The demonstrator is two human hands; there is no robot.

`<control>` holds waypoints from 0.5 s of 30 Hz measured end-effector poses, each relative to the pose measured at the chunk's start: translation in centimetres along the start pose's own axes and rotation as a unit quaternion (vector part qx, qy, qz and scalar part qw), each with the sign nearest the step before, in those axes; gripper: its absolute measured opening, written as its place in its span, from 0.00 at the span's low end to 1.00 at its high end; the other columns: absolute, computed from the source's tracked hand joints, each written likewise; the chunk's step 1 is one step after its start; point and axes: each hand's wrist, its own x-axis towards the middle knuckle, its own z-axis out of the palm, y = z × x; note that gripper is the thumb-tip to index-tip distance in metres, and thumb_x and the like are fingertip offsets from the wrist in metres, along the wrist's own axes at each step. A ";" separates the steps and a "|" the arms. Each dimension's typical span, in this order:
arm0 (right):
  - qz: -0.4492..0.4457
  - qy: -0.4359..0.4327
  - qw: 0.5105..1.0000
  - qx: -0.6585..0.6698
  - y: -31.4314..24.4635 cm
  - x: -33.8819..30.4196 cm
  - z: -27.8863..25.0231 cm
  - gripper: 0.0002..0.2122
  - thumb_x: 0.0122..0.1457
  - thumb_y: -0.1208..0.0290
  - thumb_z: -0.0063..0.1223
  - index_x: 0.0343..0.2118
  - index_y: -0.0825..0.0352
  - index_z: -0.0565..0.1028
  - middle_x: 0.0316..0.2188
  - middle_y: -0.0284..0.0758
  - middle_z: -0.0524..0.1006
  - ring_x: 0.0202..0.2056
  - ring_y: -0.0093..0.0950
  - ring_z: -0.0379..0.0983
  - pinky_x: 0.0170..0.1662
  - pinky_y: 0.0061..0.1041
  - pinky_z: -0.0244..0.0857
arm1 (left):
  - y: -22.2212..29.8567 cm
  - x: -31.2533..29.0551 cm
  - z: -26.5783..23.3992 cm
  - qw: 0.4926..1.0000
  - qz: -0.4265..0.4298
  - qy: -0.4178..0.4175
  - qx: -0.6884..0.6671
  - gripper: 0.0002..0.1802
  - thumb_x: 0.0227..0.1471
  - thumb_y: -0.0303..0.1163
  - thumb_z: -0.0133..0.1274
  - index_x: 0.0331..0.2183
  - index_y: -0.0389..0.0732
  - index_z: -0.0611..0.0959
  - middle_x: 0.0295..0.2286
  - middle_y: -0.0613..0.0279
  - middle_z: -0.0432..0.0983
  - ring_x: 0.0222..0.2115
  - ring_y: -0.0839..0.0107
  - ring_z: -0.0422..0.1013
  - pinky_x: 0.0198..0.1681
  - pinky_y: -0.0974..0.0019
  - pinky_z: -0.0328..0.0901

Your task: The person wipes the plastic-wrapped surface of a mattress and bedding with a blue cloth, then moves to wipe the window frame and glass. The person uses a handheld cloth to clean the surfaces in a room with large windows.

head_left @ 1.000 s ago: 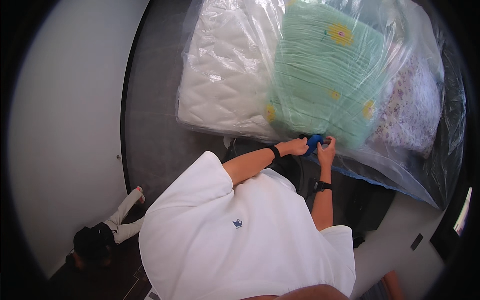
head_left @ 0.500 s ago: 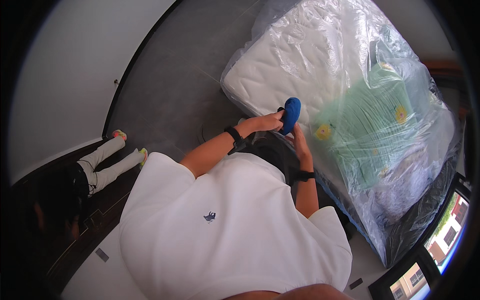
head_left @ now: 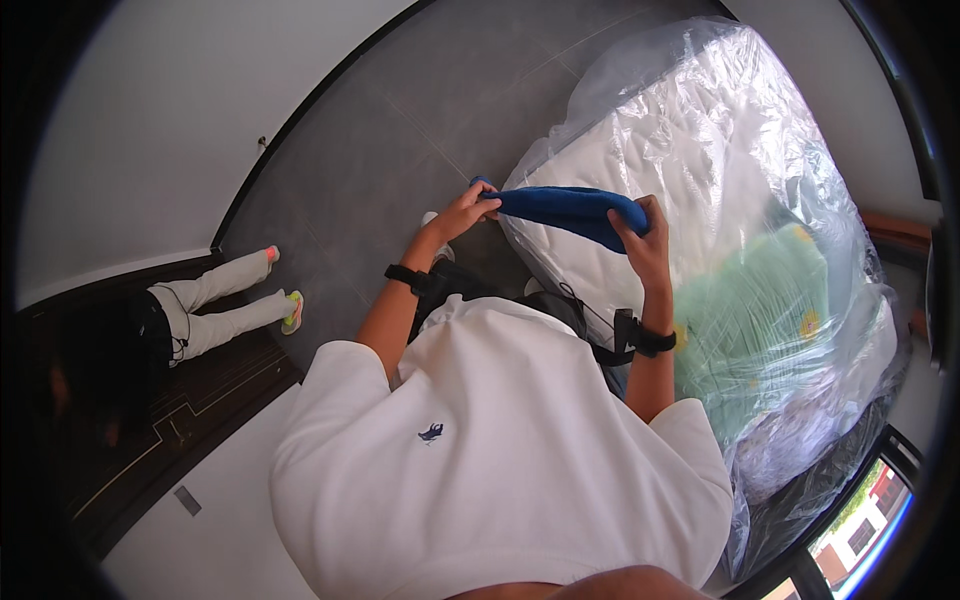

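Observation:
A blue cloth (head_left: 565, 204), towel-like and folded lengthwise, is stretched between my two hands in front of my chest. Its left end is pinched by my left hand (head_left: 466, 212), fingers closed on it. My right hand (head_left: 650, 240) grips the other end, thumb on the near side. The cloth hangs over the near left edge of a white mattress (head_left: 640, 125) wrapped in clear plastic. Under that plastic lies green bedding (head_left: 760, 310) with yellow flowers, to the right of my right hand. Black bands circle both my wrists.
Grey floor tiles (head_left: 400, 130) stretch to the left and ahead, up to a pale wall (head_left: 150, 120). Another person in light trousers (head_left: 225, 325) stands at the left beside a dark wooden door (head_left: 200, 425). A window (head_left: 865, 530) is at the lower right.
The blue cloth has gone from a compact bundle to a long strip. My hands have moved apart, left hand leftward, right hand rightward. The whole view has shifted a little.

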 end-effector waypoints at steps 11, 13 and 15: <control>-0.127 -0.184 0.974 -0.046 -20.3 10.5 24.2 0.21 0.41 0.82 0.65 0.39 0.66 0.68 0.33 0.42 0.76 0.36 0.45 0.75 0.38 0.34 0.69 | 1.4 4.5 -15.0 0.946 0.031 -0.267 -0.180 0.23 0.58 0.42 0.56 0.50 0.39 0.74 0.46 0.59 0.75 0.44 0.72 0.74 0.47 0.65 0.71; -0.085 0.004 0.995 -0.056 -22.2 14.4 24.1 0.20 0.47 0.72 0.72 0.35 0.66 0.67 0.25 0.35 0.72 0.26 0.24 0.69 0.33 0.22 0.66 | 4.4 6.2 -17.9 0.922 0.009 -0.330 -0.203 0.26 0.58 0.44 0.56 0.51 0.37 0.74 0.46 0.57 0.76 0.42 0.70 0.75 0.46 0.65 0.73; -0.057 0.162 0.981 -0.093 -23.0 17.6 23.0 0.19 0.49 0.72 0.71 0.34 0.67 0.67 0.24 0.33 0.71 0.27 0.20 0.67 0.32 0.20 0.66 | 8.8 7.3 -20.6 0.852 -0.038 -0.434 -0.290 0.29 0.60 0.48 0.52 0.53 0.36 0.72 0.46 0.54 0.75 0.44 0.69 0.74 0.48 0.65 0.71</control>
